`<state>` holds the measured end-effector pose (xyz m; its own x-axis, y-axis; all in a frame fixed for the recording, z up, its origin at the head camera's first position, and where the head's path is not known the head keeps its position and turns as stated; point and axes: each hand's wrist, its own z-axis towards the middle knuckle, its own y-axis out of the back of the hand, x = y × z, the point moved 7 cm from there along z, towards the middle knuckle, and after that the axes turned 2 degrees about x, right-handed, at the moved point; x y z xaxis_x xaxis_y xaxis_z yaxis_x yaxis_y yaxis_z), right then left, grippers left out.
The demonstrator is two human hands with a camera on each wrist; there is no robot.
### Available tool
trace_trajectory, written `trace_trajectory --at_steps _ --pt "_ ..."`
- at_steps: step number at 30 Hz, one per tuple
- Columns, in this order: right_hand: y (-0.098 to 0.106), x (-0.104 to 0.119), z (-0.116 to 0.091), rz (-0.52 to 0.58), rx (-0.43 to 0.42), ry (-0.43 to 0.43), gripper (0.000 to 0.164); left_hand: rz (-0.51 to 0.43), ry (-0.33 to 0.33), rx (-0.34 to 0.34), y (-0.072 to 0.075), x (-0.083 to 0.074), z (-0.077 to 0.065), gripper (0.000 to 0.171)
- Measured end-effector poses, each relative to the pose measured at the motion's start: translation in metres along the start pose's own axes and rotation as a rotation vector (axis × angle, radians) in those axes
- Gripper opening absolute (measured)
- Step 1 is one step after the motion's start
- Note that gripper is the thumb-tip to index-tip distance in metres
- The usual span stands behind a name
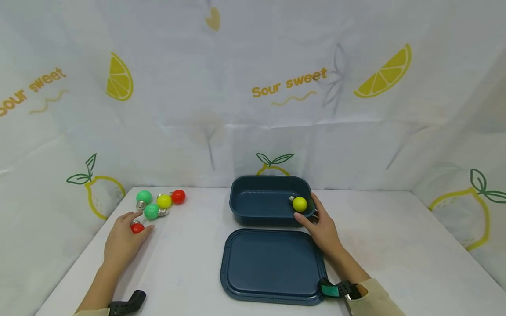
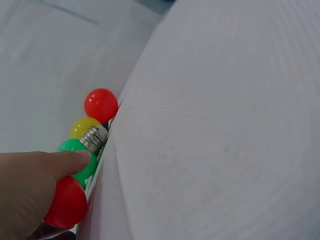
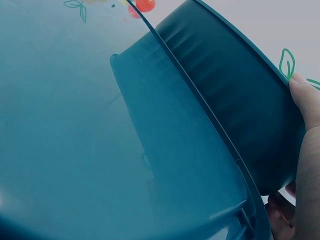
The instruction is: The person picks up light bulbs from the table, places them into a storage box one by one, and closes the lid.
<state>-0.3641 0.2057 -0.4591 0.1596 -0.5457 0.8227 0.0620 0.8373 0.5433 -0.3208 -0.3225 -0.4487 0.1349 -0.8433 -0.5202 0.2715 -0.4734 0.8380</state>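
My left hand (image 1: 123, 239) is around a red light bulb (image 1: 137, 228) at the table's left, its thumb and fingers spread on either side. In the left wrist view the thumb reaches past this bulb, across a green one (image 2: 77, 145). My right hand (image 1: 325, 230) holds the right front corner of a dark blue box (image 1: 253, 220), thumb at the front rim and fingers along the right side. Inside the box, near that corner, lies a yellow bulb (image 1: 299, 204). In the right wrist view the box's outer wall (image 3: 235, 95) stands beside the hand.
Behind the left hand lie two green bulbs (image 1: 151, 211), a yellow bulb (image 1: 164, 201) and another red bulb (image 1: 178, 196). A dark blue lid (image 1: 272, 265) lies flat in front of the box. White lemon-print cloth (image 1: 197, 87) hangs behind the white table (image 1: 189, 272).
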Motion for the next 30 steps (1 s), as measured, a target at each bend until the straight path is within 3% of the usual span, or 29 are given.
trace_trajectory --at_steps 10,19,24,30 --pt "0.0 -0.002 0.002 -0.006 0.001 0.008 0.087 0.026 0.041 0.046 -0.003 0.005 0.0 0.056" --pt "0.0 -0.003 0.001 -0.01 0.003 -0.007 0.088 0.006 0.041 0.255 -0.001 0.019 0.003 0.08" --pt "0.0 -0.004 0.002 -0.01 0.002 -0.008 0.088 -0.012 -0.012 0.313 0.001 0.026 0.005 0.089" --pt "-0.001 -0.006 0.003 -0.011 -0.002 -0.013 0.089 -0.064 -0.07 0.305 0.005 0.031 0.004 0.071"
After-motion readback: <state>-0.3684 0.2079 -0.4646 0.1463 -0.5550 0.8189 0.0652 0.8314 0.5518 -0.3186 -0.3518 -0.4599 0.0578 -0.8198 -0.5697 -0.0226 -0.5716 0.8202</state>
